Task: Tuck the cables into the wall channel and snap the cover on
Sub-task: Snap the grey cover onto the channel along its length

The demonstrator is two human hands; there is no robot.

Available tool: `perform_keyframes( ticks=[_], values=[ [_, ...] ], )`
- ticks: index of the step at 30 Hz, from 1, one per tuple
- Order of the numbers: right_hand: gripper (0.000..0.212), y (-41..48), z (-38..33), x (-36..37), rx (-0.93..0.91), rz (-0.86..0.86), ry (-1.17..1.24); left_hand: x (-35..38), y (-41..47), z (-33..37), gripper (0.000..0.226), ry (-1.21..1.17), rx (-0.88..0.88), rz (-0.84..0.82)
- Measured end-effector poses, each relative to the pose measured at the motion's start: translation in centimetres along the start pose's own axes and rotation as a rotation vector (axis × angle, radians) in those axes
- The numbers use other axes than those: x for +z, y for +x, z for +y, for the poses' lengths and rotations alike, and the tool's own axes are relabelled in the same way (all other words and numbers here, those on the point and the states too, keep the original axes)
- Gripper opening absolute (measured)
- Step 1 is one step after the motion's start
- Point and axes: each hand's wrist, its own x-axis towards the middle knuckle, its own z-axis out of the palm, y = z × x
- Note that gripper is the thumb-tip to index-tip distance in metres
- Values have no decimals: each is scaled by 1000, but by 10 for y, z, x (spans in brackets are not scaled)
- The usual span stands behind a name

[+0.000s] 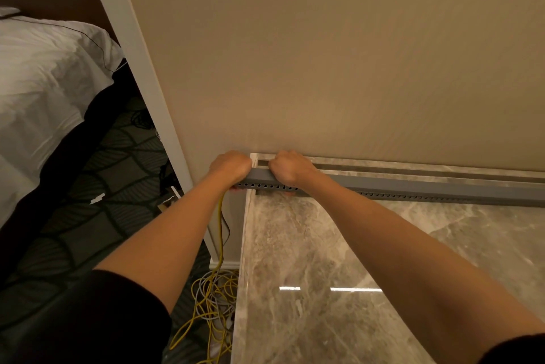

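The left hand (231, 167) and right hand (290, 167) both grip the grey cover (413, 186) at its left end, along the wall; a yellow cable (219, 234) hangs out below; this looks like the snapping step; next, press along to the right.

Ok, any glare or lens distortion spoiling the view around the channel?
Head view: dim, warm light; two glare streaks on the marble surface, clear of the gray channel; wide-angle lens slants the white door frame; left hand and right hand gripping it look sharp.

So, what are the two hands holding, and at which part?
Both grip the grey channel near its left end: the left hand at the tip, the right hand just beside it.
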Motion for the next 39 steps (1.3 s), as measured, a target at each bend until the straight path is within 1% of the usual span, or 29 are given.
perform_keyframes(
  ticks=[3, 6, 8, 10, 13, 16, 18, 22, 27, 30, 32, 34, 36, 39],
  values=[
    [38, -2, -1, -2, -3, -2, 37, 4, 1, -2, 36, 43, 42, 88],
    [38, -1, -2, -1, -6, -8, 59, 9, 0, -3, 33, 97, 69, 117],
    [39, 1, -1, 0, -22, -21, 20, 11, -1, -3, 28, 104, 69, 122],
    [40, 1, -2, 1, -37, -7, -12, 11, 2, -3, 29, 82, 65, 132],
    [40, -1, -1, 0, -42, 33, -24, 14, 8, -7, 41, -7, 61, 187],
    [40, -6, -2, -3, -42, 66, -8, 17, 10, -9, 40, -114, 55, 246],
    [39, -10, -1, -2, -21, 82, 25, 18, 7, -10, 39, -117, 58, 262],
    [39, -12, 7, -2, -18, 135, 19, 16, 0, -3, 42, 51, 149, 359],
    [49, -26, 25, 2, 8, 245, 5, 26, -6, 6, 43, 445, 304, 440],
    [54, -36, 31, 2, 16, 287, -11, 34, -10, 8, 42, 592, 392, 501],
    [54, -39, 34, -1, -6, 253, 17, 40, -14, 11, 36, 635, 488, 458],
    [46, -42, 40, -5, -49, 154, 62, 43, -17, 15, 34, 617, 586, 337],
    [39, -44, 49, -10, -62, 61, 140, 40, -16, 18, 37, 547, 610, 159],
    [30, -50, 59, -21, -42, -48, 268, 27, -13, 19, 30, 483, 583, -58]
  ],
)
